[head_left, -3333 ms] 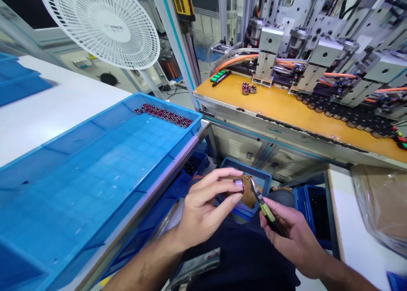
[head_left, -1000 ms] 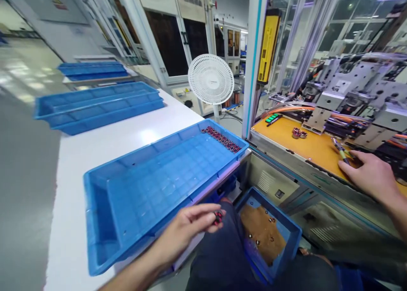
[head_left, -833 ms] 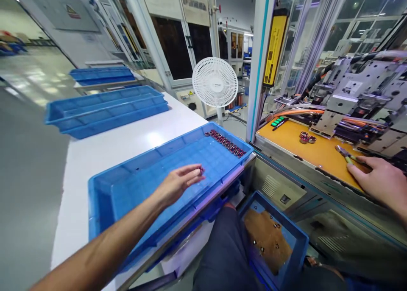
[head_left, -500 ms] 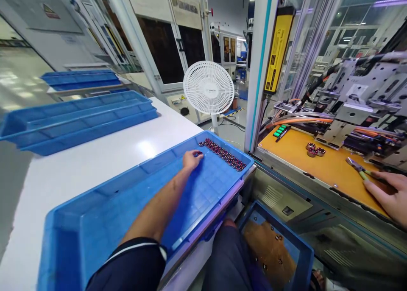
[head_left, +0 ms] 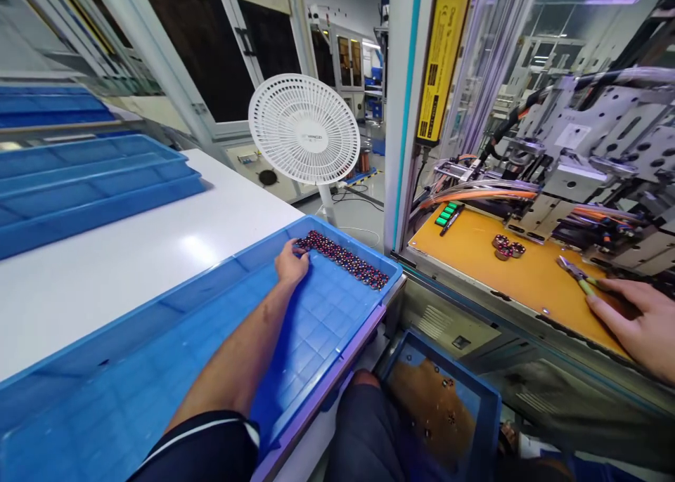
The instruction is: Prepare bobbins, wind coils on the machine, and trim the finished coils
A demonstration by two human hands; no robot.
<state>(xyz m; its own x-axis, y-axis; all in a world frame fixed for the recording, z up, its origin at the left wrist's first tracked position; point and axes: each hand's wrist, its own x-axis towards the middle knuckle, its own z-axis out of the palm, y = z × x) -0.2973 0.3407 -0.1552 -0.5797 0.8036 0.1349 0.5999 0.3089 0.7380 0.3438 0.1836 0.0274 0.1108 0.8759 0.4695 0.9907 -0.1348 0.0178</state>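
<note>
Small round motor pt [head_left: 301, 243], dark w/ reddish windings, is at L hand's fingertips, far end of blue tray, at the L end of a packed block of similar pts [head_left: 345, 258]. L hand [head_left: 292, 264]: thumb & fingers bent close round it; can't tell if clamped or just touching. Blue tray [head_left: 311, 306] is long, shallow, hard plastic, grid-lined floor, partly under L forearm. R hand [head_left: 640, 317] is at pliers [head_left: 583, 283] lying on yellow worktop [head_left: 474, 229]: metal nose, green & dark handles. Thumb & index apart, handles btwn; can't tell how tight. Near pliers, 3 ring-shaped copper-brown pts [head_left: 507, 246], clustered; further L, a ribbed green block [head_left: 446, 214] beside a slim black pen [head_left: 452, 219]. Behind, machine [head_left: 574, 159] of drilled grey metal plates w/ orange hoses. Below, blue bin [head_left: 493, 412], brown sheet inside, few loose pts on it. Beyond tray: smooth white table, round white slatted fan [head_left: 304, 128].
</note>
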